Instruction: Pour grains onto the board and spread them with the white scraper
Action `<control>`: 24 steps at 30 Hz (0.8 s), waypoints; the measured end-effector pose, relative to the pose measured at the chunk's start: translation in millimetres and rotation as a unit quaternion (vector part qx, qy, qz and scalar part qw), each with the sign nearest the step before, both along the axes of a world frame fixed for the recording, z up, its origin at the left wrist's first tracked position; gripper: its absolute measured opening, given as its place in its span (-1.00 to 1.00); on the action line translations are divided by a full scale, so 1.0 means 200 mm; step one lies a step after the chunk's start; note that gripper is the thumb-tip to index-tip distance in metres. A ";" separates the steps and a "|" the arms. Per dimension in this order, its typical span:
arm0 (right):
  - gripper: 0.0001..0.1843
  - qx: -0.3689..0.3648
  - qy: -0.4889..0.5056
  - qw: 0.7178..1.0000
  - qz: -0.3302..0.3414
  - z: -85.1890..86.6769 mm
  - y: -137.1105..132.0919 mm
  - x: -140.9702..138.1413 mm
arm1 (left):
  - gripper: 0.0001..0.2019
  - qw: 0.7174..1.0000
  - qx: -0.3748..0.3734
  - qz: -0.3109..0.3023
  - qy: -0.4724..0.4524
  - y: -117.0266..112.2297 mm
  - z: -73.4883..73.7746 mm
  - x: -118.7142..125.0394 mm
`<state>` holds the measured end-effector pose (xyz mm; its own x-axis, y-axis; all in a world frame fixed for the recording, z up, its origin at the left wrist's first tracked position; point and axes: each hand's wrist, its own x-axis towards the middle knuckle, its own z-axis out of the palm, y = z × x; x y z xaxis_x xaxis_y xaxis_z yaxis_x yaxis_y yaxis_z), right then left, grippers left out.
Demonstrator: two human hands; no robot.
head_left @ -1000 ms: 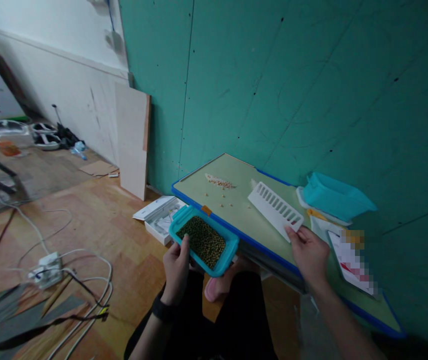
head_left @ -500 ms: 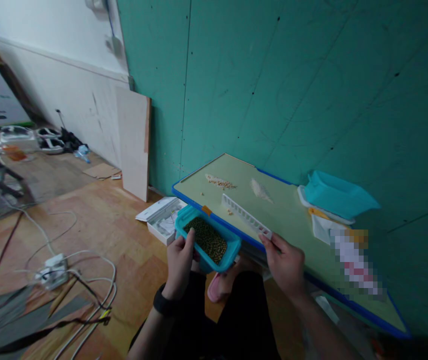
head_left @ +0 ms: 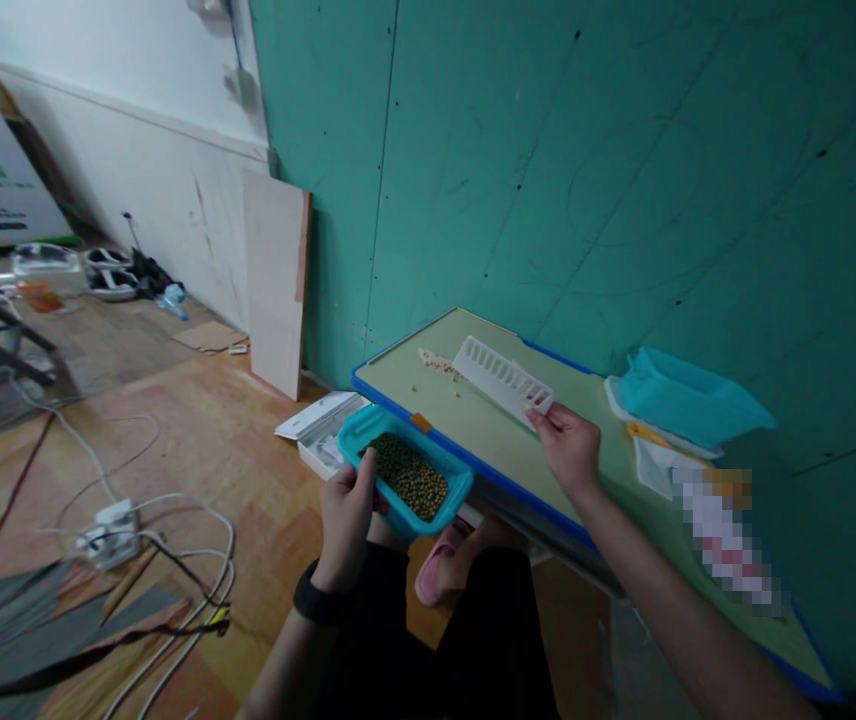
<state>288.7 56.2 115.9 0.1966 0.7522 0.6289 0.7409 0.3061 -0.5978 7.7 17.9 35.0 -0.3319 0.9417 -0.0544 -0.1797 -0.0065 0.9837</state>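
My left hand (head_left: 348, 520) grips the near-left side of a turquoise plastic container (head_left: 461, 492), thumb over its rim. Inside lie dark green beans (head_left: 392, 452) and, toward the right end, yellowish beans (head_left: 423, 490). The container is held beside the table's front edge. My right hand (head_left: 572, 452) pinches the right end of a white slotted plastic strip (head_left: 494, 392), raised over the pale green tabletop (head_left: 465, 428). Past the strip's left end, a small scatter of yellowish and white grains (head_left: 437, 364) lies on the table. The strip hides part of the surface behind it.
A second turquoise container (head_left: 690, 395) stands at the table's right rear, by white and yellow items (head_left: 657, 455). The green wall (head_left: 473, 150) borders the table. An open white box (head_left: 315, 455) lies on the floor, with cables and a power strip (head_left: 111, 532) farther left.
My right hand has lifted the slotted strip away from the front edge and turned its slotted face toward me. The container in my left hand has shifted slightly left.
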 end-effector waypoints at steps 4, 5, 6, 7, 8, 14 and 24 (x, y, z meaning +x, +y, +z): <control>-0.72 -0.016 0.048 0.998 0.039 -0.03 0.16 0.02 | -0.50 1.000 -0.009 0.002 0.012 0.00 0.02 -0.03; -0.72 -0.018 0.067 0.997 0.046 -0.04 0.19 0.02 | -0.50 1.000 -0.010 0.003 0.016 0.00 0.02 -0.03; -0.72 -0.019 0.086 0.995 0.052 -0.05 0.23 0.02 | -0.50 1.000 -0.010 0.004 0.020 0.00 0.02 -0.03; -0.71 -0.021 0.105 0.993 0.059 -0.05 0.26 0.02 | -0.50 1.000 -0.009 0.005 0.022 0.00 0.02 -0.03; -0.70 -0.025 0.122 0.990 0.066 -0.06 0.29 0.01 | -0.49 1.000 -0.008 0.006 0.025 0.00 0.03 -0.03; -0.67 -0.042 0.190 0.975 0.110 -0.07 0.43 -0.04 | -0.50 1.000 -0.007 -0.003 0.007 -0.01 0.04 -0.03; -0.67 -0.036 0.228 0.964 0.133 -0.09 0.44 -0.05 | -0.50 1.000 -0.006 0.000 -0.008 -0.01 0.04 -0.03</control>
<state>278.9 144.0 97.7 0.2346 0.8524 0.4673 0.2980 0.3945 -0.8693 2.0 15.1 42.5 -0.3309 0.9409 -0.0717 -0.1963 0.0057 0.9805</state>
